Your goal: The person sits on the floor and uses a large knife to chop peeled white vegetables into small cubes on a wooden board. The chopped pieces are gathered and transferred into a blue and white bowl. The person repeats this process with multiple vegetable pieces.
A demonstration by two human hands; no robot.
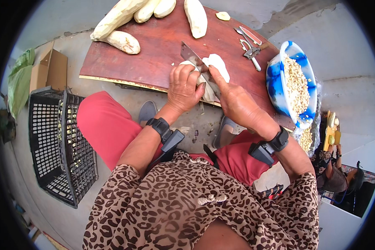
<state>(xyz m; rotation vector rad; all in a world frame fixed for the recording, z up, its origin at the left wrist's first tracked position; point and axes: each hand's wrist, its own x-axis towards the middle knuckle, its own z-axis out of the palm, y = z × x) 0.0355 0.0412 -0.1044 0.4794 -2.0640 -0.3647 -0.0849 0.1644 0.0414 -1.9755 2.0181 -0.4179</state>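
Observation:
My left hand (183, 88) presses a peeled, pale vegetable (209, 93), apparently an eggplant, against the reddish-brown wooden table (153, 59) near its front edge. In my right hand (242, 104) is a broad knife (190, 53) like a cleaver, its handle hidden by the fingers. My right index finger lies along the blade, which stands between the held vegetable and a white cut piece (219, 66) on its right. Whether the edge is in the flesh cannot be seen. Several whole peeled eggplants (120, 20) lie at the table's far side, one (196, 18) apart from the rest.
A blue-and-white basin (273, 89) of diced pieces (296, 84) stands at the right. Near it lie a peeler (253, 61) and a small knife (250, 34). A black plastic crate (67, 150) and a cardboard box (51, 70) are on the left floor. Another person (334, 175) works far right.

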